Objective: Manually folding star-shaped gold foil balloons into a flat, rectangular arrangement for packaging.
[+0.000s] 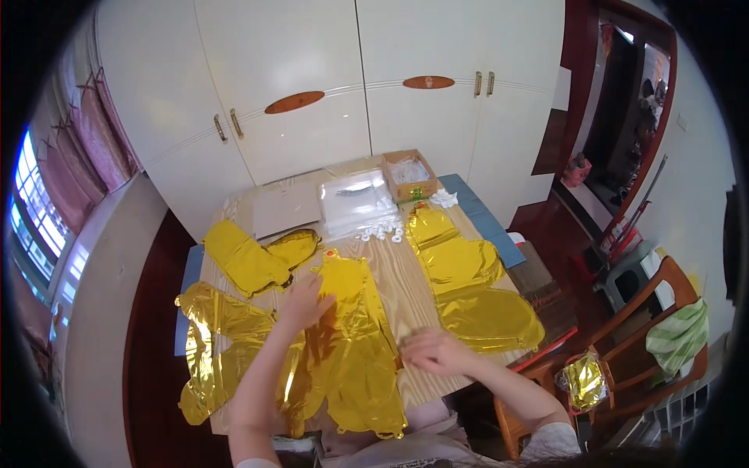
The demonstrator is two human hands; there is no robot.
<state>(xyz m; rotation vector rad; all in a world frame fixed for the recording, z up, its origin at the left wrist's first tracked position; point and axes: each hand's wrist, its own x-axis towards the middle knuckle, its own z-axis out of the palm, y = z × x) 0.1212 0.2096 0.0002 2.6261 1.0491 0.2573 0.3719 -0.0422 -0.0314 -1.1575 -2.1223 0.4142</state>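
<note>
Several flat, shiny gold foil balloons lie on the wood-grain table. My left hand point(306, 304) rests with spread fingers on the upper left part of the middle foil balloon point(355, 366). That balloon reaches the table's near edge and has a small red spot at its top. My right hand point(437, 352) hovers low over bare wood beside its right edge, fingers loosely bent and apart, with nothing visible in them. Left of my left forearm is another foil balloon point(222, 320), with a folded-looking one point(246, 257) beyond it. To the right lies a long foil balloon point(460, 269).
At the table's far side are a brown box point(411, 178) of clear plastic pieces, a stack of clear bags point(355, 204), small white rings point(382, 232) and a grey-brown sheet point(286, 213). A wooden chair point(624, 355) at the right holds a gold foil packet point(585, 382) and a green cloth point(677, 337).
</note>
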